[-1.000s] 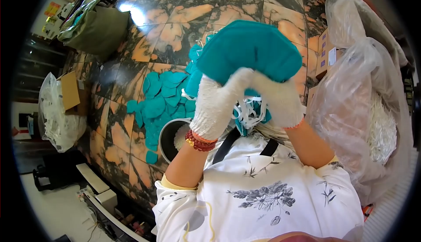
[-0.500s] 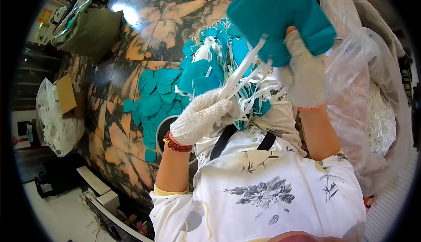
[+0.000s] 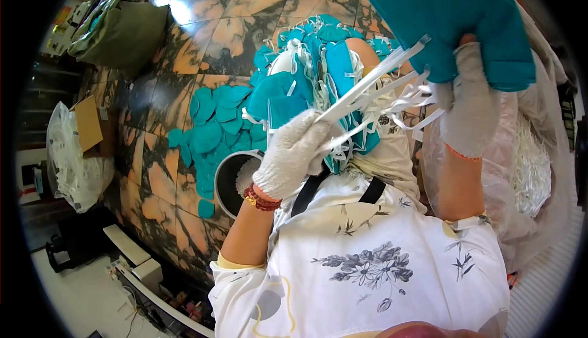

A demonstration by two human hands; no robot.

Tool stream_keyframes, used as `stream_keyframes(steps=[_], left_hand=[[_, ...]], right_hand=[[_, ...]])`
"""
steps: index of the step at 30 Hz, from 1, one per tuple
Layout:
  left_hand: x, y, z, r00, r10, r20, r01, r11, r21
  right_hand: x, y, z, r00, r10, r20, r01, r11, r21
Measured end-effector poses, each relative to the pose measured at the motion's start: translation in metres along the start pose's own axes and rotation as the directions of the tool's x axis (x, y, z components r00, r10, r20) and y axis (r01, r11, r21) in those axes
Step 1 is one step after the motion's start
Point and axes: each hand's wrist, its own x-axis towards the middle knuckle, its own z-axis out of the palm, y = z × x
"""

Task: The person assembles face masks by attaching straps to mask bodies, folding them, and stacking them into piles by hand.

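Observation:
At the upper right, my gloved right hand [image 3: 470, 105] grips a teal fabric piece [image 3: 450, 25], thumb on its near side and the other fingers mostly hidden. White straps [image 3: 375, 75] stretch from near that piece down to my gloved left hand [image 3: 294, 153], whose fingers are closed around them. On my lap lies a heap of similar teal pieces [image 3: 274, 90] with tangled white straps. More teal pieces [image 3: 211, 143] lie spread on the floor to the left of it. A grey bucket [image 3: 222, 188] with something whitish inside stands beside my left wrist.
Clear plastic bags [image 3: 450, 185] stand close on my right, one containing a bundle of white strips [image 3: 531, 175]. On the left are a green sack [image 3: 131, 34], a cardboard box [image 3: 90, 126] and a plastic bag [image 3: 66, 160]. The floor is patterned marble tile.
My right hand has moved right with the teal fabric piece, away from my left hand. The straps between the hands now look longer and straighter. My left hand has shifted slightly right.

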Motion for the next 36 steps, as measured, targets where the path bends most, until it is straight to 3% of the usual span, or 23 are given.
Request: stream_keyframes(steps=[1, 3, 6, 8, 9, 10, 11, 13, 14, 16, 18, 20, 21, 23, 24, 25, 28, 29, 30, 32, 34, 35, 36], left_hand=[[0.000, -0.002, 0.000, 0.999, -0.027, 0.034, 0.026, 0.999, 0.030], [0.000, -0.004, -0.002, 0.986, -0.047, 0.163, 0.033, 0.996, 0.084], [-0.003, -0.014, -0.003, 0.991, -0.012, 0.137, 0.015, 1.000, -0.020], [-0.006, -0.019, -0.008, 0.980, 0.001, 0.197, -0.009, 0.999, 0.041], [-0.008, -0.022, -0.011, 0.974, 0.006, 0.226, -0.022, 0.997, 0.069], [-0.011, -0.025, -0.013, 0.970, -0.024, 0.241, 0.005, 0.997, 0.080], [-0.013, -0.029, -0.015, 0.965, -0.053, 0.256, 0.030, 0.995, 0.093], [-0.015, -0.039, -0.021, 0.959, -0.077, 0.272, 0.019, 0.977, 0.210], [-0.017, -0.041, -0.022, 0.960, -0.071, 0.272, -0.019, 0.950, 0.313], [-0.026, -0.035, -0.023, 0.959, -0.104, 0.263, -0.022, 0.899, 0.438], [-0.032, -0.022, -0.027, 0.941, -0.144, 0.307, -0.040, 0.851, 0.523], [-0.035, -0.015, -0.032, 0.913, -0.174, 0.370, -0.086, 0.802, 0.591], [-0.035, -0.017, -0.033, 0.878, -0.111, 0.465, -0.191, 0.810, 0.555], [-0.036, -0.023, -0.030, 0.886, 0.034, 0.463, -0.302, 0.799, 0.520], [-0.037, -0.024, -0.028, 0.881, 0.106, 0.461, -0.359, 0.784, 0.506], [-0.039, -0.016, -0.030, 0.937, -0.100, 0.336, -0.068, 0.887, 0.456], [-0.037, 0.000, -0.019, 0.942, -0.196, 0.274, 0.058, 0.895, 0.441], [-0.034, -0.018, -0.021, 0.930, 0.012, 0.366, -0.227, 0.804, 0.550], [-0.033, -0.014, -0.013, 0.932, -0.123, 0.342, -0.121, 0.781, 0.612], [-0.028, -0.034, -0.019, 0.882, 0.176, 0.438, -0.427, 0.691, 0.584], [-0.028, -0.041, -0.027, 0.880, 0.254, 0.401, -0.456, 0.687, 0.566], [-0.026, -0.024, -0.029, 0.854, 0.237, 0.464, -0.517, 0.495, 0.699], [-0.028, -0.020, -0.029, 0.870, 0.232, 0.435, -0.491, 0.483, 0.724]], right_hand=[[0.008, 0.007, -0.008, 0.991, -0.122, 0.047, 0.124, 0.991, -0.049], [0.013, 0.009, -0.020, 0.981, -0.100, 0.167, 0.099, 0.995, 0.013], [0.025, 0.020, -0.035, 0.959, -0.191, 0.209, 0.232, 0.954, -0.192], [0.027, 0.023, -0.036, 0.963, -0.043, 0.267, 0.051, 0.998, -0.024], [0.027, 0.020, -0.035, 0.918, 0.132, 0.374, -0.232, 0.944, 0.235], [0.026, 0.016, -0.032, 0.819, 0.255, 0.513, -0.504, 0.748, 0.432], [0.014, -0.004, -0.010, 0.835, 0.441, 0.328, -0.549, 0.682, 0.483], [0.026, 0.031, -0.032, 0.685, 0.231, 0.691, -0.726, 0.298, 0.620], [0.030, 0.036, -0.034, 0.597, 0.055, 0.800, -0.801, 0.088, 0.592], [0.039, 0.025, -0.047, 0.413, 0.020, 0.911, -0.879, 0.269, 0.393], [0.041, 0.015, -0.047, 0.325, 0.037, 0.945, -0.821, 0.507, 0.262], [0.027, 0.036, -0.071, 0.419, 0.164, 0.893, -0.668, 0.722, 0.180], [0.018, 0.042, -0.075, 0.461, 0.227, 0.858, -0.587, 0.803, 0.104], [0.004, 0.025, -0.058, 0.456, 0.326, 0.828, -0.210, 0.944, -0.255], [-0.005, 0.014, -0.044, 0.387, 0.358, 0.850, -0.071, 0.930, -0.360], [-0.013, 0.010, -0.036, 0.299, 0.388, 0.872, 0.018, 0.911, -0.412], [-0.036, 0.024, -0.029, 0.047, 0.508, 0.860, 0.144, 0.849, -0.509], [-0.040, 0.023, -0.028, 0.012, 0.549, 0.836, 0.221, 0.814, -0.538], [-0.041, 0.023, -0.025, -0.020, 0.582, 0.813, 0.307, 0.777, -0.549], [-0.031, 0.020, -0.018, -0.084, 0.605, 0.792, 0.329, 0.767, -0.551], [-0.034, 0.022, -0.018, -0.013, 0.570, 0.821, 0.218, 0.803, -0.554], [-0.034, 0.022, -0.017, -0.042, 0.589, 0.807, 0.232, 0.792, -0.565], [-0.033, 0.022, -0.016, -0.068, 0.613, 0.787, 0.246, 0.775, -0.583]])
